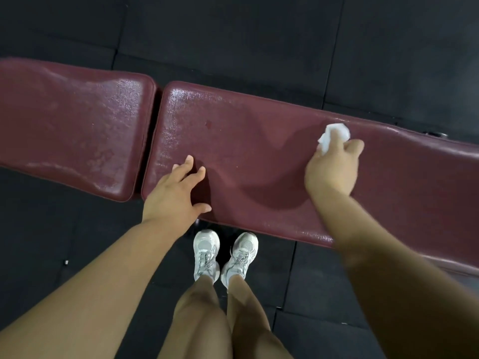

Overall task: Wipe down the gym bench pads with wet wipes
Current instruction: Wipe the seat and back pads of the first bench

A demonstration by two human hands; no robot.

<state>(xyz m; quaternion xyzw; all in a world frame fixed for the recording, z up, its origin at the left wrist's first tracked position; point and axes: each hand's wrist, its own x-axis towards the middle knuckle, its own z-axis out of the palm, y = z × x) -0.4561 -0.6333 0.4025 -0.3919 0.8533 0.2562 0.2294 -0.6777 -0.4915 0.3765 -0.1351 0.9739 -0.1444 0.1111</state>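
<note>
The right hand holds a bunched-up white wet wipe with its fingers curled around it. It presses the wipe on the long red pad, near the far edge. The left hand rests on the same pad with its fingers spread out, holding nothing, close to the gap. The short red pad on the left looks shiny. White shoes stand on the dark floor just beside the bench.
</note>
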